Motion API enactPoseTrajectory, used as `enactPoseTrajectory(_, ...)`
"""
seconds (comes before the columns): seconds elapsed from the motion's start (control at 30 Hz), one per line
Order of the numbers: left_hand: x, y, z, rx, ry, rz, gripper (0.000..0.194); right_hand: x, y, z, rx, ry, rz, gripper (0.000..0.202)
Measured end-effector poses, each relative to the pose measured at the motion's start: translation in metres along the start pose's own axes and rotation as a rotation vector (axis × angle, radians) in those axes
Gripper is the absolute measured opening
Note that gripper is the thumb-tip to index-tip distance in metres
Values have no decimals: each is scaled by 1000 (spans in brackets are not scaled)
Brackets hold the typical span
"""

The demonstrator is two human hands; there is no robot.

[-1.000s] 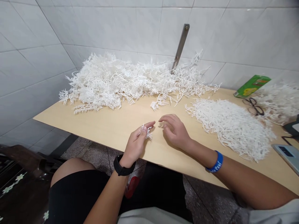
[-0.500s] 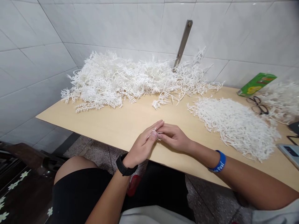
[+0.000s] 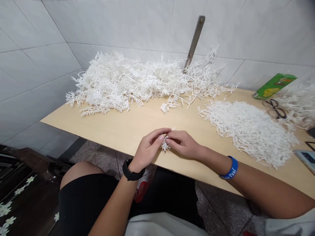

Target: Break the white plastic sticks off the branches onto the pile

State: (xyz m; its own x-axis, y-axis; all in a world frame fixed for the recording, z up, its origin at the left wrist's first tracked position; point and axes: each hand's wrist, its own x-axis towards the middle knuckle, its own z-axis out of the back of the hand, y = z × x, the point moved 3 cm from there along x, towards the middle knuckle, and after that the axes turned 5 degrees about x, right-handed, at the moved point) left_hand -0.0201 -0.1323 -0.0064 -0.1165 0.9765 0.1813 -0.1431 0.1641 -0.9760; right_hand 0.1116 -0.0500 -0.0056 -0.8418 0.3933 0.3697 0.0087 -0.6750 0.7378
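Note:
A small white branched sprig (image 3: 165, 146), plastic-looking, is pinched between my two hands above the table's front edge. My left hand (image 3: 149, 146), with a black band at the wrist, grips it between thumb and fingers. From the other side my right hand (image 3: 183, 143), above a blue wristband, pinches the same sprig; the fingertips of both hands meet. Part of the sprig is hidden behind the fingers, and its spiky end hangs below them. Beyond my hands lies a large tangled heap of white branched sprigs (image 3: 128, 82). A flatter pile of short white pieces (image 3: 248, 131) spreads to the right.
The pale wooden table (image 3: 98, 126) stands against a tiled wall (image 3: 137, 23) with a metal bracket (image 3: 194, 42). At the right are a green box (image 3: 274, 86), glasses (image 3: 274, 108), a phone (image 3: 306, 159) and more white sprigs (image 3: 301, 101). A dark chair (image 3: 31, 186) stands at lower left.
Both hands stay together near the table edge. The sprig has turned in the fingers, so its spiky end now hangs lower and shows more. The view has shifted slightly.

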Motion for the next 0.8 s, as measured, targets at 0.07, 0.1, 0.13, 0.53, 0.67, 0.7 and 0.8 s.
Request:
enactPoseTrajectory(0.07,1,3,0,-8,-40,20,36,0,2,1,22,-17,13,21)
enactPoseTrajectory(0.1,1,4,1,-16,-66,35,39,-1,3,1,39,-26,25,19)
enactPoseTrajectory(0.13,2,5,1,-24,-86,48,42,-1,4,1,55,-37,41,19)
enactPoseTrajectory(0.53,-1,-1,-8,91,47,-31,48,-5,0,1,91,-68,98,23)
enactPoseTrajectory(0.67,-1,0,-8,93,60,-69,45,-5,0,1,47,-102,122,20)
enactPoseTrajectory(0.7,-1,0,-7,92,69,-79,45,-5,0,1,38,-107,129,19)
enactPoseTrajectory(0.8,0,1,-6,70,112,-76,43,-4,0,-1,37,-69,126,19)
